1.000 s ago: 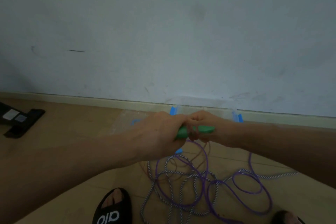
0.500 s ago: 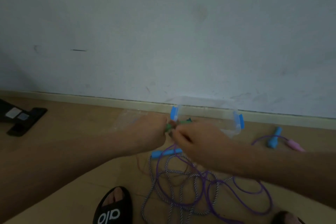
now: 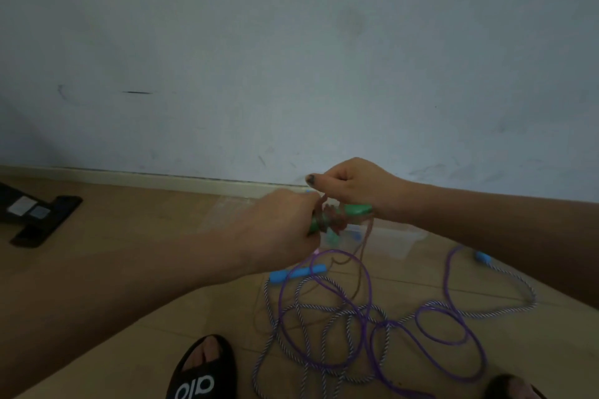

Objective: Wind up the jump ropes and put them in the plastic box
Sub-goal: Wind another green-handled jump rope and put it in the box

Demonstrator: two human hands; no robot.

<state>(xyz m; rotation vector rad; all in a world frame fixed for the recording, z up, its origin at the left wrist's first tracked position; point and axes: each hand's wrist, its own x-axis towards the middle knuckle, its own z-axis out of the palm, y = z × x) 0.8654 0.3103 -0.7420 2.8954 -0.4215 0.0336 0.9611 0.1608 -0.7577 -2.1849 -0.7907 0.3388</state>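
Since half a second ago the right hand has risen from in front of the left hand to just above and right of it, uncovering the green handles. Brown rope is wound round those handles, and a loose strand of it hangs down from them. Left fingers are curled round the near end of the handles; right fingers are curled, seemingly pinching the rope above the bundle. Behind the hands, by the far wall, sits the clear plastic box. On the floor nearer the feet lie a purple rope and a striped rope, tangled together, with blue handles. A black sandal shows at the near edge.
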